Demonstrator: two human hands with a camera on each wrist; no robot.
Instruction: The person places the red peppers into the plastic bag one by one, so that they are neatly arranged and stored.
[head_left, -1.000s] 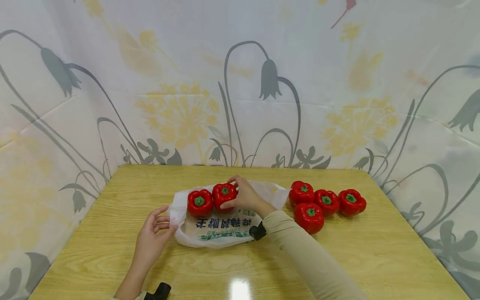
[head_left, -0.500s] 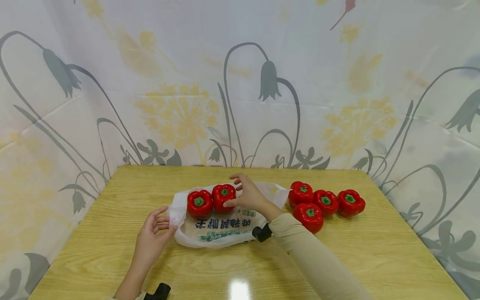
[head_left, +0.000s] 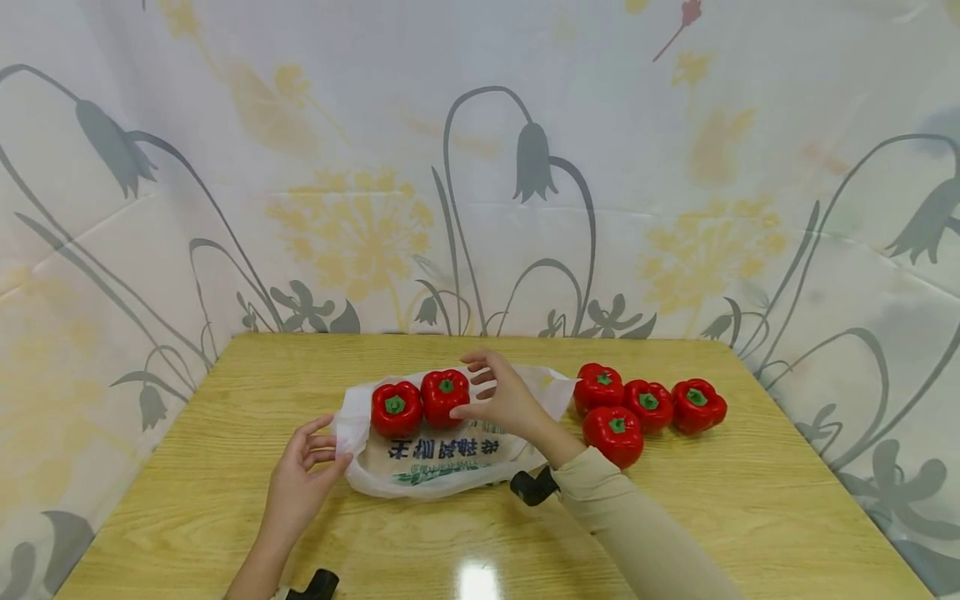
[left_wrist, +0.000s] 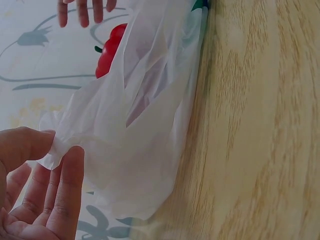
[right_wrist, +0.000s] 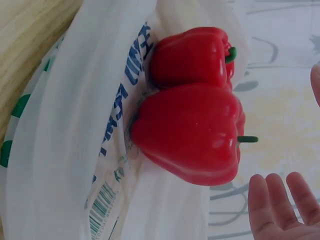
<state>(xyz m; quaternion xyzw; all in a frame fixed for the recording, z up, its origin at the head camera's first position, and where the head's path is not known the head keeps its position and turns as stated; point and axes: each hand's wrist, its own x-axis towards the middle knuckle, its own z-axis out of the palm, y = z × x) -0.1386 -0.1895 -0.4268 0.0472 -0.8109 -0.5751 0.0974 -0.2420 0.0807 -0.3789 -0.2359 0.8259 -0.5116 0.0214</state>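
Lightly, the left hand [head_left: 303,462] pinches the edge of the white bag [head_left: 356,467], thumb on one side and fingers on the other; the right hand [head_left: 506,402] holds nothing, its fingers and thumb spread well apart, with a gap to the nearest pepper [head_left: 445,398] in the right wrist view; that pepper and a second pepper [head_left: 397,409] stand side by side on the bag, within its raised rim, both red, stems upward.

Below them runs the bag's print: a row of large dark blue characters [head_left: 442,450], Chinese in look, too distorted to read with certainty; under it comes green print [head_left: 435,472], too small to make out; the right wrist view also shows a barcode [right_wrist: 102,212] on the bag, its digits illegible, and green patches along the outer fold.

Farther out, beyond the bag's right end, four more red peppers sit on the wooden table [head_left: 255,400]: a back one [head_left: 598,387], a front one [head_left: 613,437], a middle one [head_left: 648,408] and an outer one [head_left: 699,407], clustered close together; behind the table hangs a pale cloth [head_left: 337,108] with grey and yellow flowers.
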